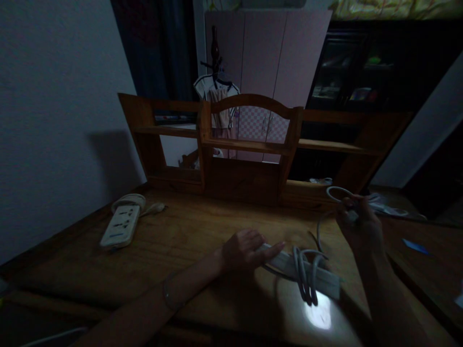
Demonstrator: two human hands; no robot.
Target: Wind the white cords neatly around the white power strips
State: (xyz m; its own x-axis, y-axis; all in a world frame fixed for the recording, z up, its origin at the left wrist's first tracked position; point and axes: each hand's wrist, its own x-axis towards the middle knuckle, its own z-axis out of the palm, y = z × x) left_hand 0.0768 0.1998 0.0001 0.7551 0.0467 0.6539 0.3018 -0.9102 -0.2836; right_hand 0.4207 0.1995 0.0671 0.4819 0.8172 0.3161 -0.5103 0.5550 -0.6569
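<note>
A long white power strip (327,282) lies on the wooden desk (188,241), with several turns of its grey-white cord (306,279) wound round its middle. My left hand (248,250) grips the strip's left end, with the thumb laid along the top. Raised above the desk's right side, my right hand (360,221) is closed on the free end of the cord, which runs from it down to the strip. A pale piece, which looks like the plug, shows in my right fist, and a loop of cord (338,189) stands out beyond it.
Another white power strip (121,226), its cord coiled behind it, lies at the desk's left near the wall. A wooden shelf unit (249,144) stands along the back edge. At the right is a brown surface with a blue item (415,246). Bright light reflects off the desk in front.
</note>
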